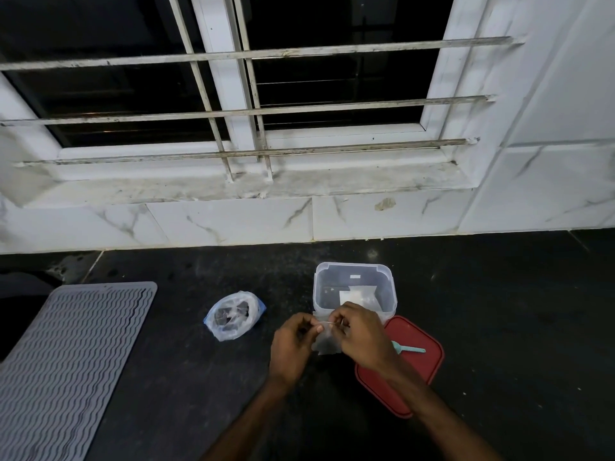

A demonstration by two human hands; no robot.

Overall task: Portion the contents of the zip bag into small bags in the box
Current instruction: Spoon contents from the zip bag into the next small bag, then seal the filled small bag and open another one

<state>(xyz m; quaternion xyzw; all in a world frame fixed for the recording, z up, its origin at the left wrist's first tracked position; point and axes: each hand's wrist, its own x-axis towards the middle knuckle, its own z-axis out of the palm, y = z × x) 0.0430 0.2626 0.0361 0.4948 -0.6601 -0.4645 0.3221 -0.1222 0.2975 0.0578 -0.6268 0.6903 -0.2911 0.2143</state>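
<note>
Head view: both hands, close together, pinch the top edge of a small bag, left hand and right hand apparently pressing it closed. At 12 o'clock, the open box holds at least one pale packet. At 9 o'clock, the zip bag still contains dark pieces, so portions likely remain. The red lid with a teal scoop lies at 4 o'clock.

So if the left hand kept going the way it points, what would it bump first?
Probably the clear plastic box: the left hand, pinching the small bag with the right hand, aims at its near left corner. Depth is unclear.
</note>
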